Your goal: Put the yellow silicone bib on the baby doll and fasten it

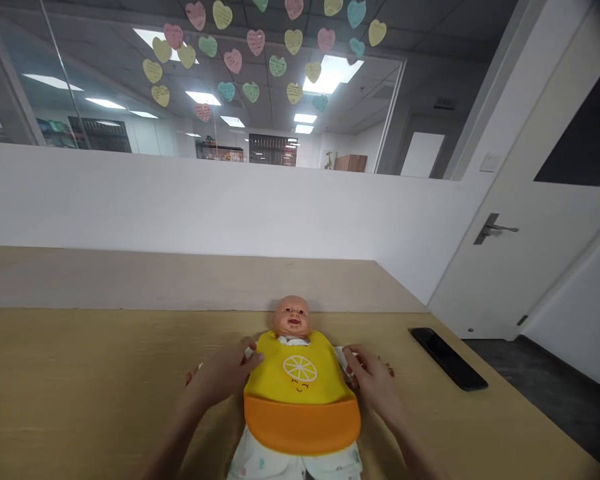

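Observation:
A baby doll [293,317] lies on its back on a light wooden table [80,393], head toward the far side. It wears a yellow silicone bib [300,370] with a lemon-slice print and an orange catch pocket [303,423], over white patterned clothes [295,463]. My left hand [223,373] grips the doll's right sleeve [250,351] beside the bib. My right hand [373,380] closes around the doll's left sleeve [345,360]. The doll's arms are mostly hidden by my fingers.
A black smartphone [447,358] lies face down near the table's right edge, beyond which is dark floor [545,387]. A beige board [180,283] lies behind the doll. A white wall [180,200] and a white door [495,267] with a lever handle stand beyond.

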A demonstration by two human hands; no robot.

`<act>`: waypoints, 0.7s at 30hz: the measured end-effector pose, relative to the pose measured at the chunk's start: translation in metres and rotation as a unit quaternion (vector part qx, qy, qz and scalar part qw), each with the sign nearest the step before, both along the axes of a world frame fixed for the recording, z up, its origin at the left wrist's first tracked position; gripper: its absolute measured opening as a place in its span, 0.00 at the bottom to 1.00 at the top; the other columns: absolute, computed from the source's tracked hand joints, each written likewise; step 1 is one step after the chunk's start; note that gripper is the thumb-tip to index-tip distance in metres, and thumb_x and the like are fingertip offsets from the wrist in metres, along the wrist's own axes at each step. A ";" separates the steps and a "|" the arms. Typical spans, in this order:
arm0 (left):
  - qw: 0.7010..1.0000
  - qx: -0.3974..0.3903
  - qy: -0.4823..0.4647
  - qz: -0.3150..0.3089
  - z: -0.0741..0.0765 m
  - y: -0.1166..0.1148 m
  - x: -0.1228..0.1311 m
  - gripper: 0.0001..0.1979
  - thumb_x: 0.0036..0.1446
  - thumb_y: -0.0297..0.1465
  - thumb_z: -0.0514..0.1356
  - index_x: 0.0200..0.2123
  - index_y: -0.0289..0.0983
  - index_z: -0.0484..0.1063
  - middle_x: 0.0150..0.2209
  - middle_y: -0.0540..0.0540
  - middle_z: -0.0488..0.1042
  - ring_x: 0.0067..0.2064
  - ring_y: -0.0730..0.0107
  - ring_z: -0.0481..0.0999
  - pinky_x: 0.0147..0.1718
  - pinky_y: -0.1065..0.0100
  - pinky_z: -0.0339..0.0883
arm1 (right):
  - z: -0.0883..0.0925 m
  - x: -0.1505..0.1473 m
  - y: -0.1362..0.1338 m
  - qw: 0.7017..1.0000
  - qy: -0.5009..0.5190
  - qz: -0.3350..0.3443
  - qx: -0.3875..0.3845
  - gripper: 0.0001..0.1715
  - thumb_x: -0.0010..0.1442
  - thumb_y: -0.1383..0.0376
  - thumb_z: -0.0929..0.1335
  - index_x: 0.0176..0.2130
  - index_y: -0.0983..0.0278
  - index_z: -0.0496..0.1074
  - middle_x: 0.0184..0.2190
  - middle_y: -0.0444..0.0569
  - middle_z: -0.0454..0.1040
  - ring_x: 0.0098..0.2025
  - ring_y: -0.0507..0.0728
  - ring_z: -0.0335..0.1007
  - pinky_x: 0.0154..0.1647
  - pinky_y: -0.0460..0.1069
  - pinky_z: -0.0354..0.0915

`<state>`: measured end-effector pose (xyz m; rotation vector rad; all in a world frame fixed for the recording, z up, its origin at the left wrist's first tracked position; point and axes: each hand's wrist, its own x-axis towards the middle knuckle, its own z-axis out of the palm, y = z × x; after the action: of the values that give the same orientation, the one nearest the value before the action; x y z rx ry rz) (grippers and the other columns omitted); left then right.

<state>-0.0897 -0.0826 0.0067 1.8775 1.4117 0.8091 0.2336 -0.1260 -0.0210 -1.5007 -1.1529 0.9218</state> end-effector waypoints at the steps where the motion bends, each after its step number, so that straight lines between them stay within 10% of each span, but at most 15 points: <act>1: 0.999 -0.033 -0.026 -0.008 -0.010 -0.009 -0.002 0.17 0.55 0.43 0.59 0.44 0.40 0.74 0.27 0.49 0.76 0.31 0.63 0.72 0.30 0.68 0.54 | -0.003 -0.002 -0.010 1.000 -0.009 -0.001 0.002 0.20 0.54 0.48 0.70 0.37 0.60 0.76 0.23 0.45 0.72 0.25 0.55 0.65 0.25 0.48 0.56; 8: 0.946 -0.133 -0.293 0.030 -0.048 -0.039 0.010 0.30 0.45 0.41 0.64 0.50 0.36 0.65 0.23 0.54 0.70 0.25 0.71 0.66 0.25 0.72 0.54 | -0.008 -0.028 -0.040 0.991 0.114 -0.059 0.021 0.22 0.51 0.53 0.73 0.44 0.57 0.72 0.37 0.47 0.74 0.36 0.57 0.71 0.32 0.48 0.64; 21: 0.932 -0.155 -0.303 0.123 -0.036 -0.068 0.009 0.26 0.46 0.45 0.61 0.46 0.38 0.68 0.30 0.51 0.74 0.27 0.72 0.70 0.23 0.73 0.59 | -0.002 -0.041 -0.070 0.981 0.189 -0.041 0.028 0.13 0.49 0.58 0.72 0.36 0.59 0.73 0.28 0.45 0.71 0.26 0.53 0.66 0.21 0.46 0.57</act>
<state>-0.0810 -0.1510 -0.0298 1.0887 1.2840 1.0967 0.1929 -0.1955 -0.0225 -1.2508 -0.8274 1.0545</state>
